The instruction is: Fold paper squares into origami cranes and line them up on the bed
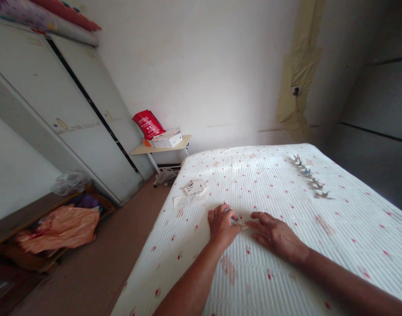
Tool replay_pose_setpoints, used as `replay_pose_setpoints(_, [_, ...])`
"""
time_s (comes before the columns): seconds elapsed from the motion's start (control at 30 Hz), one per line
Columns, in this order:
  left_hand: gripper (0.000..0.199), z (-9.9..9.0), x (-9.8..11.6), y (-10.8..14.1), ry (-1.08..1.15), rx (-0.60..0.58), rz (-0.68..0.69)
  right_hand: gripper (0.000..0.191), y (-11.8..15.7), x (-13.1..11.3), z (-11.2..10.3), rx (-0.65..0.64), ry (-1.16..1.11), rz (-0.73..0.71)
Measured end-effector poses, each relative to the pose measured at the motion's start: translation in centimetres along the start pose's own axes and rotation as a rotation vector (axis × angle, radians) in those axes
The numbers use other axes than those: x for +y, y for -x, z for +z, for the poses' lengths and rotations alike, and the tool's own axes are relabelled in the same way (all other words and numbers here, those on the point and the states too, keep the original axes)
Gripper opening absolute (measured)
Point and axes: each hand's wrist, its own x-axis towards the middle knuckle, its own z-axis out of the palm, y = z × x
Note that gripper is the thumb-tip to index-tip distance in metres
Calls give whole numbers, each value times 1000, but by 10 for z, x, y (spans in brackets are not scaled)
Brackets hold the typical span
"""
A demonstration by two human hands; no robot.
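Both hands are low over a white quilted bed cover (234, 272) with red dots. Between them lies a small pale piece of paper (243, 225), partly hidden by the fingers. My left hand (222, 224) has its fingers curled, with the thumb and forefinger closed at the paper's left end. My right hand (276, 235) reaches in from the right, its fingertips at the paper's other end. Beyond my left hand rest some loose printed papers (195, 188). A row of several small folded paper figures (307, 172) stands at the far right of the bed.
A small table (161, 149) by the wall holds a red bag (148, 124) and a white box (168, 139). Grey cabinets (85, 114) stand at the left, near a low wooden shelf with an orange cloth (62, 228). The bed's left edge borders the brown floor.
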Motion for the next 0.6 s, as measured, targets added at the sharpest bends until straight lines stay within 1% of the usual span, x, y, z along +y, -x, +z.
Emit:
replay_pose_setpoints(0.13, [17,-2,2,0,-3,-26,-12,31,-5,-6,2,-52,64,-6])
replay_pose_setpoints(0.3, [15,-5,-2,1,12,-39,12,29,-5,-7,3,-19,62,-14])
replay_pose_setpoints(0.4, [20,-5,-7,1,17,-40,43,28,-4,-7,3,-22,67,-10])
replay_pose_setpoints(0.47, [22,-5,-9,0,25,-46,36,28,-5,-8,3,-23,57,-9])
replay_pose_setpoints(0.53, [19,-5,-7,-1,32,-39,8,28,-5,-9,2,-19,45,-7])
replay_pose_setpoints(0.6, [10,-3,-3,-1,32,-14,-19,28,-6,-9,2,-21,44,-4])
